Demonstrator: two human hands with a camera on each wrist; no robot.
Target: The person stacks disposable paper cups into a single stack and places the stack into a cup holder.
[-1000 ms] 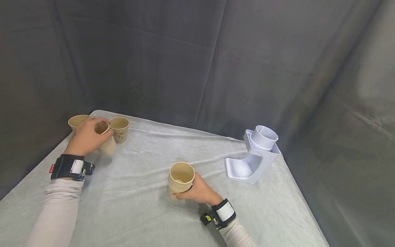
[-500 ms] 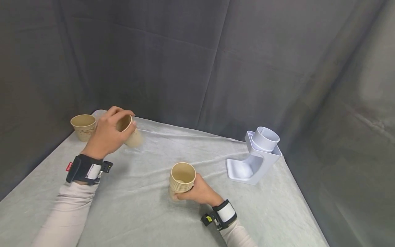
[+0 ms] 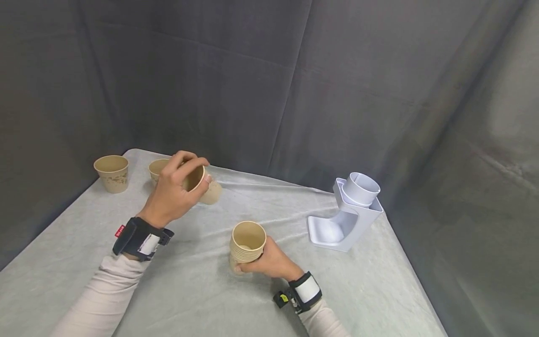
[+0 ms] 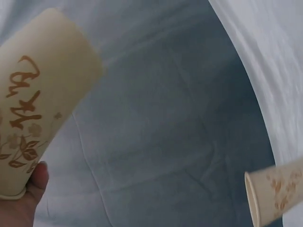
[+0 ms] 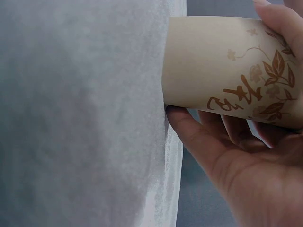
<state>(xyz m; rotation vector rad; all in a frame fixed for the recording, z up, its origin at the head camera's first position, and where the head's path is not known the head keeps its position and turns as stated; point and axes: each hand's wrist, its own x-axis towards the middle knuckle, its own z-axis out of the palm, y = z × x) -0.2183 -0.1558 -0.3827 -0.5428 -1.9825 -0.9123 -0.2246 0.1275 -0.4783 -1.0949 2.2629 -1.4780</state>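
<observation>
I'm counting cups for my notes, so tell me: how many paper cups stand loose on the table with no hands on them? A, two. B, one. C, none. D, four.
A: two cups stand untouched at the table's far left, one in the corner and another partly behind the left hand.

White holder (image 3: 345, 217) far right on pale cloth (image 3: 202, 290); grey curtain (image 3: 269, 84) behind.

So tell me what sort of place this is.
Probably a staged recording booth: a grey fabric backdrop curtains off a cloth-covered table holding only paper cups and a white cup dispenser.
</observation>
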